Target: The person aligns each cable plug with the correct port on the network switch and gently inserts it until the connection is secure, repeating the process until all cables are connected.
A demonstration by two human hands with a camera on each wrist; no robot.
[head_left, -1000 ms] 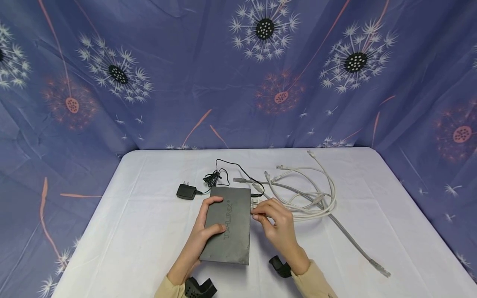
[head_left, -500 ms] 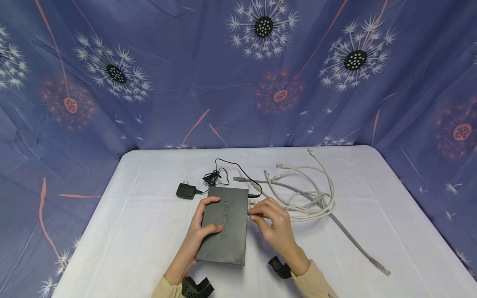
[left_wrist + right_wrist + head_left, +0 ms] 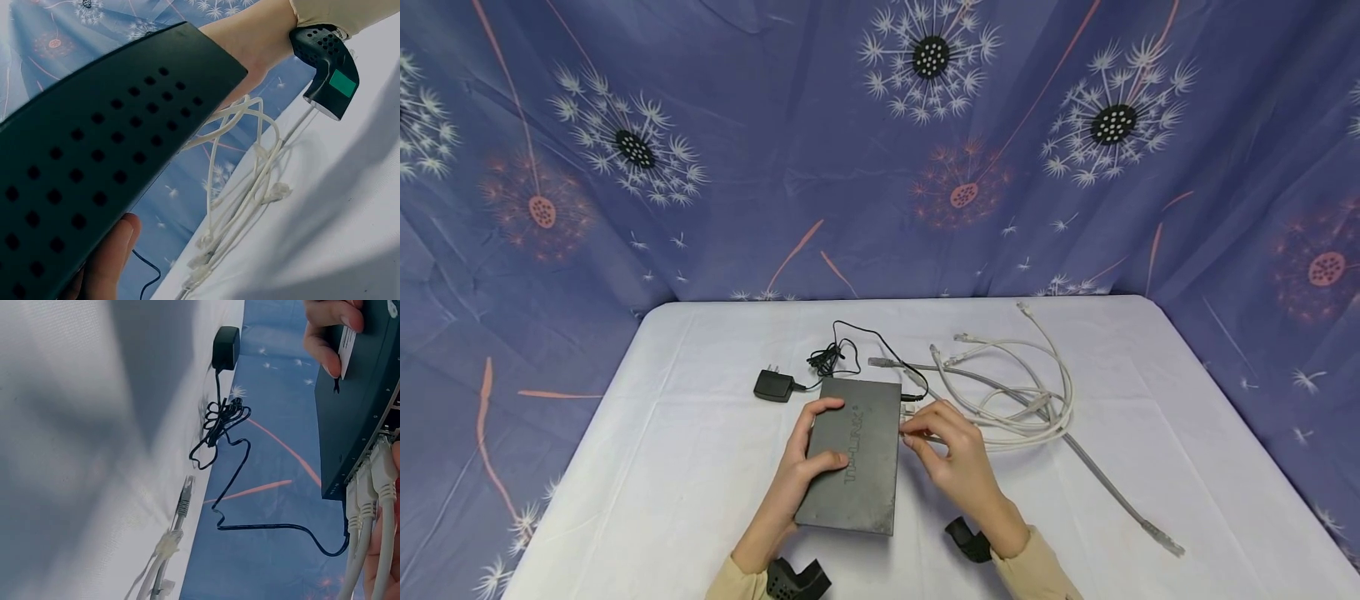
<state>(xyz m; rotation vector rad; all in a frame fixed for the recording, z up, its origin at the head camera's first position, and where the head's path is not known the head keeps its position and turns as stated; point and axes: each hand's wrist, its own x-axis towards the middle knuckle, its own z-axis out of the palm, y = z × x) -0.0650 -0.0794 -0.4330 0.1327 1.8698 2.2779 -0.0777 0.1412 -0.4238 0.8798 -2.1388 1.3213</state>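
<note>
My left hand [image 3: 790, 479] grips a dark grey TP-LINK network switch [image 3: 872, 467] from its left side, thumb on top and other fingers partly hidden beneath. The switch is held above the white table, with its port edge facing right. At that edge my right hand [image 3: 953, 454] pinches a network cable near its plug. In the right wrist view, several white plugs [image 3: 381, 465] sit side by side along the ports, with fingertips beside the nearest one. A thin black power cord [image 3: 269, 526] runs to the switch's far corner. The pinched plug's exact seating is hard to see.
A black power adapter [image 3: 773, 386] with a bundled cord [image 3: 826, 359] lies behind and left of the switch. Coiled white network cables [image 3: 1063, 367] and a grey one [image 3: 1097, 471] lie on the right of the table [image 3: 647, 467]. A patterned blue cloth [image 3: 850, 167] hangs behind.
The switch and both hands have shifted slightly left from the earliest frame. Some cable now shows beside my right fingers, which stay at the port edge. My left grip looks the same.
</note>
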